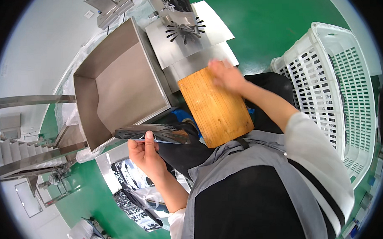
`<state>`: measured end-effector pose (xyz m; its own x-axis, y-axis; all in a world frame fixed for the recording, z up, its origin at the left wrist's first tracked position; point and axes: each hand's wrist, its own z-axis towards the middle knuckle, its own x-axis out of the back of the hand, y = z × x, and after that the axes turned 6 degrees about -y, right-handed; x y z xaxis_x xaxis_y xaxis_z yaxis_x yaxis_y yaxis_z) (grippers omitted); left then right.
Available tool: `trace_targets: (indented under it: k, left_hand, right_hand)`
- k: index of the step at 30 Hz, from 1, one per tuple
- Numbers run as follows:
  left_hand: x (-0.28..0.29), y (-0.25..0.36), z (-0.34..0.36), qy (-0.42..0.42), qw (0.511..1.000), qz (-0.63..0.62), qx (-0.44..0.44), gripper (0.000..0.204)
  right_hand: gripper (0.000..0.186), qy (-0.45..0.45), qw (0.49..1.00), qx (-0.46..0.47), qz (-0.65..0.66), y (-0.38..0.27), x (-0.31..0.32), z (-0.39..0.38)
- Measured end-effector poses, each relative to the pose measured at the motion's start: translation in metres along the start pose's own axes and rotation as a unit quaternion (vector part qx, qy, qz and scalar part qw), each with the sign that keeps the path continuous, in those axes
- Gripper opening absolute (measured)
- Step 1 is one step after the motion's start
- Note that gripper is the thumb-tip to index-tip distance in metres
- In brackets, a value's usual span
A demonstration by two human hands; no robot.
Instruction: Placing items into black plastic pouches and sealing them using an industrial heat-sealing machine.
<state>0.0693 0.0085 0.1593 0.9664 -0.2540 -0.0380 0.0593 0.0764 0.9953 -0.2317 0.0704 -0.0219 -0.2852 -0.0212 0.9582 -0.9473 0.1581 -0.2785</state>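
My left hand (148, 152) pinches a shiny dark plastic bag (158, 132) by its near side, thumb on top. The bag hangs beside the near corner of a steel tray; whether it is one layer or several I cannot tell. A wooden board (216, 108) rests over my lap, tilted, its near edge against my grey apron (251, 153). My right hand (227, 77) is at the board's far right corner, its fingers blurred by motion. I cannot tell whether it touches the board or holds anything.
The deep steel tray (125, 81) stands at the left. Beyond the board is a steel machine (184, 29) with a black, finger-like star part. A white slatted basket (321, 85) stands close on my right. Printed silver-black bags (135, 197) lie below left, above the green floor (84, 186).
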Motion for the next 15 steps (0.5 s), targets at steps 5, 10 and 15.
trace_targets:
  k: [5,10,15]
  left_hand:
    - [-0.018,-0.003,0.01,-0.027,0.999,-0.02,-0.01,0.013]
    - [-0.031,-0.007,0.017,-0.062,0.997,-0.035,-0.004,0.009]
    - [-0.041,-0.017,0.029,-0.044,0.999,-0.017,0.001,0.01]
  right_hand:
    - [0.061,-0.162,0.905,0.392,0.023,-0.051,-0.031,-0.115]
    - [0.06,-0.081,0.924,0.372,0.016,-0.021,-0.049,-0.073]
    - [0.059,-0.089,0.93,0.354,-0.038,0.0,-0.027,-0.009]
